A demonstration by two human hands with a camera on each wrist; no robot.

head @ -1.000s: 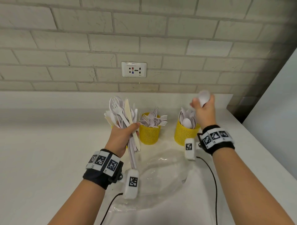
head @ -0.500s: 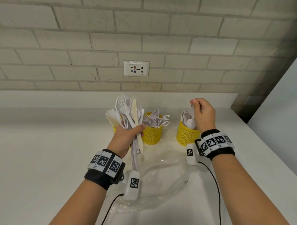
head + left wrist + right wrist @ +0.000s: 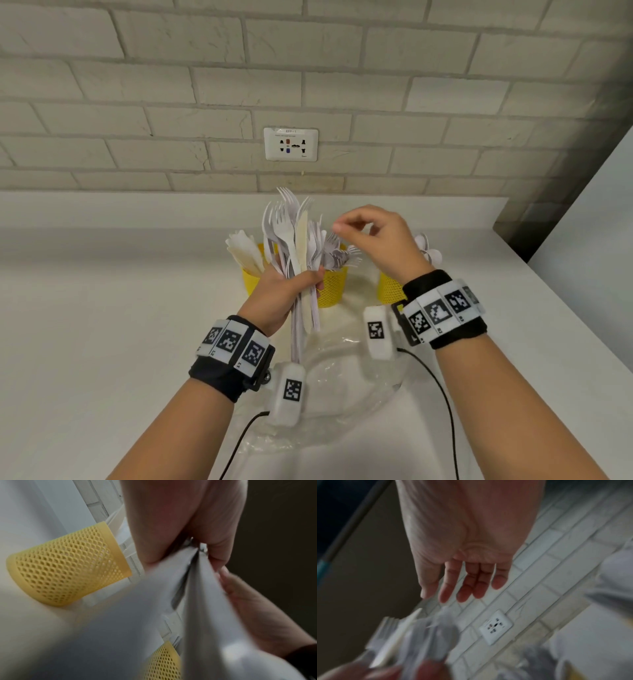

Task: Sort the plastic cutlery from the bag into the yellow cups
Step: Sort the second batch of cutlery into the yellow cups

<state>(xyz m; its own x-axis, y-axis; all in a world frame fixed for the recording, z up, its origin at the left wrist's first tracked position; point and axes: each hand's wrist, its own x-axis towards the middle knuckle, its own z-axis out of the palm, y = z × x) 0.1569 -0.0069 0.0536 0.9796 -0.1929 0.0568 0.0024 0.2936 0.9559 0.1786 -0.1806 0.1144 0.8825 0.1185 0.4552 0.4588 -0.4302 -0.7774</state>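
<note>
On counter: three yellow cups (image 3: 330,291) hold knives, forks, spoons. Left hand (image 3: 277,294) grips mixed white cutlery bundle (image 3: 294,240); right hand (image 3: 380,240) empty, fingers relaxed.

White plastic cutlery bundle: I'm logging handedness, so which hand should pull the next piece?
Right hand: empty, fingers beside the white plastic cutlery bundle. Left hand grips the bundle.

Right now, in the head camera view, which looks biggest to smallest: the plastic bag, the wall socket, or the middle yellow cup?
1. Plastic bag, nearest the camera, which helps.
2. and 3. Wall socket and middle yellow cup look alike; the left hand and its cutlery bundle partly hide the cup, so no ranking.
</note>
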